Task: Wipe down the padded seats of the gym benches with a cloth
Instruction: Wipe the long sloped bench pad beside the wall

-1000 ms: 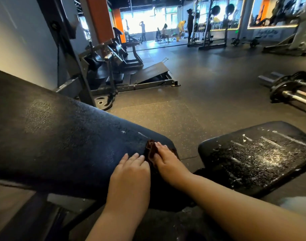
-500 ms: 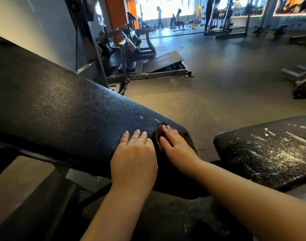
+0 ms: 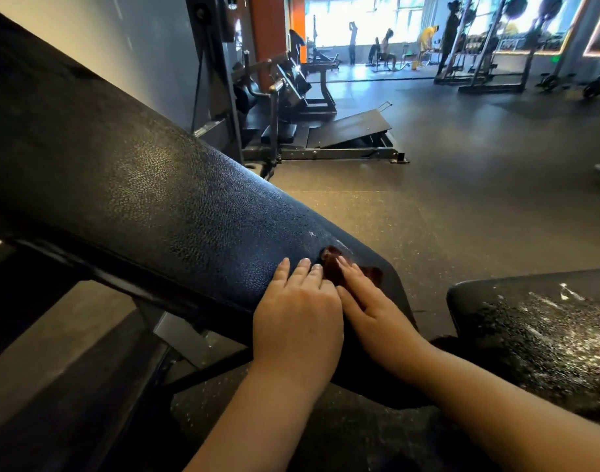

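Observation:
A long black padded backrest (image 3: 149,199) slopes from the upper left down to the middle. Near its lower end, my left hand (image 3: 297,311) lies flat on the pad with fingers spread and nothing in it. Right beside it, my right hand (image 3: 363,301) presses a small dark brown cloth (image 3: 332,264) onto the pad; the cloth shows past the fingertips and beside the hand. The black seat pad (image 3: 536,332) at the right is covered in whitish wet streaks.
The bench's metal frame (image 3: 176,328) runs under the backrest. A black machine with a slanted footplate (image 3: 353,127) stands on the rubber floor behind. Several people and racks (image 3: 489,46) are far off by bright windows.
The view has shifted closer and lower. Both hands have stayed side by side at the pad's lower end, and the right hand has kept pressing the cloth with small shifts.

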`<state>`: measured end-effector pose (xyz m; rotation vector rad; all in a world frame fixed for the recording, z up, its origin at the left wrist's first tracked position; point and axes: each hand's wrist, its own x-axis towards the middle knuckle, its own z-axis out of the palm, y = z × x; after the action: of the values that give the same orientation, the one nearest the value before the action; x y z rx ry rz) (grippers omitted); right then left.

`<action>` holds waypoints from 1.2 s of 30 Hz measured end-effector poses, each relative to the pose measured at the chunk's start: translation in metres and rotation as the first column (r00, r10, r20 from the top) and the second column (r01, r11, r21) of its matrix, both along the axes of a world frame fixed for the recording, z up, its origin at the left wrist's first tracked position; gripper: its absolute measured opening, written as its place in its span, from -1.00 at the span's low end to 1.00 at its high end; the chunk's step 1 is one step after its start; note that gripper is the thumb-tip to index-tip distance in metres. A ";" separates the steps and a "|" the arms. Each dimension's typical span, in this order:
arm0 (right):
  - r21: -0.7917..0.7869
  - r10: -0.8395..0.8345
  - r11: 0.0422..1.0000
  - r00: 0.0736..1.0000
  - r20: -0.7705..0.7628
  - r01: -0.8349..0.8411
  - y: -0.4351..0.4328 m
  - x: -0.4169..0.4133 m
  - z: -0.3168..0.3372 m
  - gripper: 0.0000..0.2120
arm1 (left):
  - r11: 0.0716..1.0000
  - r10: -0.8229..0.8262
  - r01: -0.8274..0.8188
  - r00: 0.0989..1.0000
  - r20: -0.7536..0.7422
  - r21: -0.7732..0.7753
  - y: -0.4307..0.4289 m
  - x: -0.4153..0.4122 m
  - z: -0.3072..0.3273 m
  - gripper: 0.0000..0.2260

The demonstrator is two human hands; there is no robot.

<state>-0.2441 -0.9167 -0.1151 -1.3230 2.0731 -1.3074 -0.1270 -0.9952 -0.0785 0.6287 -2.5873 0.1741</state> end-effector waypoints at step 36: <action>0.146 -0.195 0.971 0.981 0.017 0.191 -0.056 -0.037 0.015 -0.61 | 0.996 0.091 -0.092 0.993 -0.080 0.001 -0.038 0.023 0.028 -0.74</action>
<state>-0.2810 -0.9723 -0.1005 -1.0560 2.2743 -1.2185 -0.1043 -1.0331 -0.0509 0.7386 -2.4824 0.1787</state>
